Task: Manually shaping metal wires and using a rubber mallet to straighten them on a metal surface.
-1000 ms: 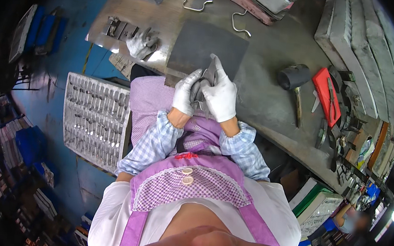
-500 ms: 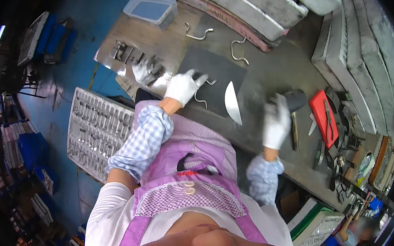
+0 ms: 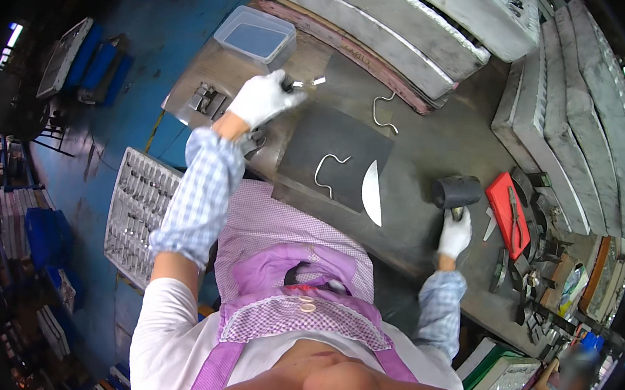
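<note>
My left hand [image 3: 267, 100], in a white glove, is closed at the far left of the bench. From its fingertips sticks out a bent metal rod [image 3: 316, 82], mostly hidden and slightly blurred. At the right, my gloved right hand [image 3: 455, 236] is wrapped round the handle of a mallet with a black cylindrical head [image 3: 455, 191]. Between the hands lies a dark square mat [image 3: 301, 153] with a second bent rod [image 3: 320, 172] on it. A half-moon metal plate [image 3: 373, 194] is at the mat's right edge. Beyond the mat lies a third bent rod [image 3: 385, 116].
A clear plastic box [image 3: 256, 35] stands at the far left, with a metal fixture [image 3: 207, 101] nearer. Stacked grey trays [image 3: 358, 17] line the back; more trays [image 3: 557, 120] lean at the right. Pliers [image 3: 516, 224] lie on a red tray [image 3: 501, 204].
My left hand has left the rod on the mat, moved away to the far left and closed on another bent rod. My right hand has moved nearer to me, gripping the mallet's handle.
</note>
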Demonstrator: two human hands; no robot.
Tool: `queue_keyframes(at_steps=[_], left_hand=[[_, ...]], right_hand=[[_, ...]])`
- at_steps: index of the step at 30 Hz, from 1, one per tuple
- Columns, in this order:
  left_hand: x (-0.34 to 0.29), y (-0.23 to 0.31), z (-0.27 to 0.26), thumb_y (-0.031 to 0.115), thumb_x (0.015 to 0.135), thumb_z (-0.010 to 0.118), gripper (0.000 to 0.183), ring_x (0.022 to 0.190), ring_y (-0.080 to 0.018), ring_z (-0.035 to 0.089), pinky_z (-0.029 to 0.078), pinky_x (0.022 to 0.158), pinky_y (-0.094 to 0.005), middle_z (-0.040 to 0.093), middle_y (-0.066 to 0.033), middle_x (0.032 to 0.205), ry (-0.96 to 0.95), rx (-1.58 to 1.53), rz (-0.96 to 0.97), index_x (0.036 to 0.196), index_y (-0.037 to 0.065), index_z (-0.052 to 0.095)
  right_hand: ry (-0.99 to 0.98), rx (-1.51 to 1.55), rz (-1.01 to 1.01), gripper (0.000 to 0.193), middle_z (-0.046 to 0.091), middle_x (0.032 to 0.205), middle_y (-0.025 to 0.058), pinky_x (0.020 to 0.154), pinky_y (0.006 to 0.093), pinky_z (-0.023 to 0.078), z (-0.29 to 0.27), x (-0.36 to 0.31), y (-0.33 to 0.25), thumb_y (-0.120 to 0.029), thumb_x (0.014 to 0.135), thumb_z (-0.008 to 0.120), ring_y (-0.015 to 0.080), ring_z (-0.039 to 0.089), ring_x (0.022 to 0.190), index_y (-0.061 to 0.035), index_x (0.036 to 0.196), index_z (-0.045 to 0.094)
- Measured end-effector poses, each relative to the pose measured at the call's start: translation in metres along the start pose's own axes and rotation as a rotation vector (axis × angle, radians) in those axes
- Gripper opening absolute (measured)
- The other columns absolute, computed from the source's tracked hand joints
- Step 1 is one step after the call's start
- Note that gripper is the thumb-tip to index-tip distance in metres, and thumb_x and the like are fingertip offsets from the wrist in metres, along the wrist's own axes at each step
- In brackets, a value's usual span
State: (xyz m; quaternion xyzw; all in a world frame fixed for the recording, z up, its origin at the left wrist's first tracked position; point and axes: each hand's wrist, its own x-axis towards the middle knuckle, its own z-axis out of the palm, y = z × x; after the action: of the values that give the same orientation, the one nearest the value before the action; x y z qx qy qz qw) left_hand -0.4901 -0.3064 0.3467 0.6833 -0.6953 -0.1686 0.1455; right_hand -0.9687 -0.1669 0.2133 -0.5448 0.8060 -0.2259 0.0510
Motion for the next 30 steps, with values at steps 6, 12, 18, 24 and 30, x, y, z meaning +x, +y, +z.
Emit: queue_keyframes(at_steps=[6, 12, 18, 24, 30], left_hand=[[-0.078, -0.015, 0.093, 0.033, 0.093, 0.06, 0.034, 0.076, -0.0383, 0.066, 0.052, 0.069, -0.0453, 0.067, -0.0195, 0.077, 0.157, -0.162, 0.295, 0.076, 0.003, 0.064], [-0.084, 0.003, 0.089, 0.045, 0.096, 0.048, 0.043, 0.087, -0.0382, 0.067, 0.052, 0.077, -0.0472, 0.07, -0.0177, 0.09, -0.032, -0.036, -0.019, 0.085, 0.009, 0.07], [-0.094, -0.031, 0.125, 0.033, 0.089, 0.061, 0.029, 0.08, -0.0378, 0.066, 0.051, 0.072, -0.0478, 0.068, -0.0185, 0.083, 0.031, -0.088, 0.133, 0.081, 0.005, 0.067], [-0.131, 0.038, 0.117, 0.04, 0.097, 0.063, 0.044, 0.049, -0.0075, 0.051, 0.04, 0.047, -0.0248, 0.056, -0.0001, 0.056, -0.038, -1.26, -0.354, 0.088, -0.002, 0.07], [-0.152, 0.078, 0.131, 0.043, 0.1, 0.055, 0.044, 0.035, -0.007, 0.03, 0.024, 0.036, -0.0218, 0.029, 0.0062, 0.045, -0.33, -1.925, -0.625, 0.103, 0.0, 0.063]], right_hand=[[-0.742, 1.306, 0.283, 0.026, 0.035, 0.058, -0.0078, 0.038, 0.0226, 0.02, -0.091, 0.01, -0.206, -0.027, 0.093, 0.063, 0.0031, 0.028, 0.041, -0.0016, 0.098, 0.06], [-0.128, 0.833, -0.801, 0.027, 0.054, 0.062, 0.0061, 0.048, 0.036, 0.04, -0.008, -0.009, -0.208, -0.025, 0.095, 0.056, 0.02, 0.05, 0.05, 0.0013, 0.095, 0.06], [-0.333, -0.263, -0.516, 0.03, 0.069, 0.095, 0.0105, 0.072, 0.04, 0.054, -0.051, 0.018, -0.114, -0.029, 0.074, 0.074, 0.029, 0.067, 0.076, -0.0166, 0.101, 0.072], [0.23, -0.041, -0.618, 0.028, 0.068, 0.093, 0.0039, 0.074, 0.0391, 0.049, -0.033, -0.043, -0.145, -0.019, 0.074, 0.076, 0.0238, 0.063, 0.082, -0.0162, 0.102, 0.071], [-0.507, -0.005, -0.117, 0.071, 0.07, 0.105, 0.0169, 0.081, 0.0399, 0.053, 0.029, -0.072, -0.186, -0.027, 0.078, 0.077, 0.0291, 0.069, 0.095, -0.0103, 0.14, 0.047]])
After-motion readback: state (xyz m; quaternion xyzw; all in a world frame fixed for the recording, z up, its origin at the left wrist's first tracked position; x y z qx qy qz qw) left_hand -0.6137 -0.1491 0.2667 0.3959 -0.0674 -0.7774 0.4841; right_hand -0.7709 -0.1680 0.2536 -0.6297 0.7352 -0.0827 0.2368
